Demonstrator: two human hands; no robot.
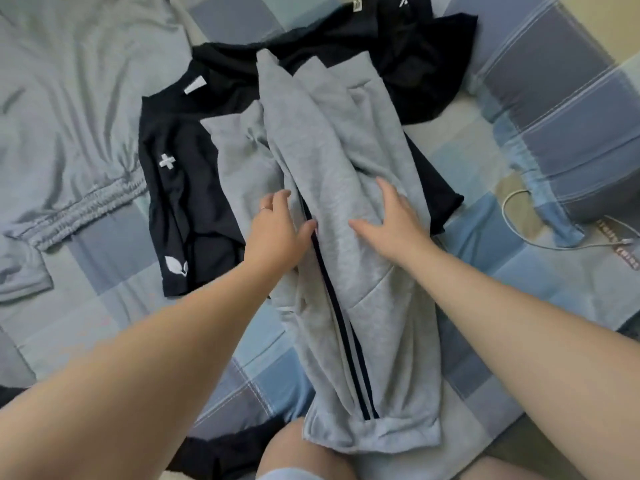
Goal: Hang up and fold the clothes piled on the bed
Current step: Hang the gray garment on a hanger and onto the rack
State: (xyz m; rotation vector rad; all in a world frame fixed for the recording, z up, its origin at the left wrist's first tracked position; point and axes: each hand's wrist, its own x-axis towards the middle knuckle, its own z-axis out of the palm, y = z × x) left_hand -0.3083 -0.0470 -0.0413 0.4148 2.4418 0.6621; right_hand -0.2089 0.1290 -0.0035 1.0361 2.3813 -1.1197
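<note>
The grey trousers point(346, 244) lie lengthwise in the middle of the bed point(519, 289), legs stacked so the dark side stripes show. The left hand point(277, 230) and right hand point(391, 220) rest flat on them, each grip open, likely smoothing the cloth for folding. A black shirt point(183, 202) lies partly beneath, on the left.

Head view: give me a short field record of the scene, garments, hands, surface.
surface: bed with blue plaid sheet
active garment: grey sweatpants with dark side stripes, laid lengthwise, cuff end nearest the person
left hand: open, flat on the sweatpants beside the stripes
right hand: open, palm down, pressing the fabric
underneath: black t-shirt with white print, partly covered by the sweatpants
other clothes: second black garment at the far side; light grey garment spread at left
extra: white cable at right
</note>
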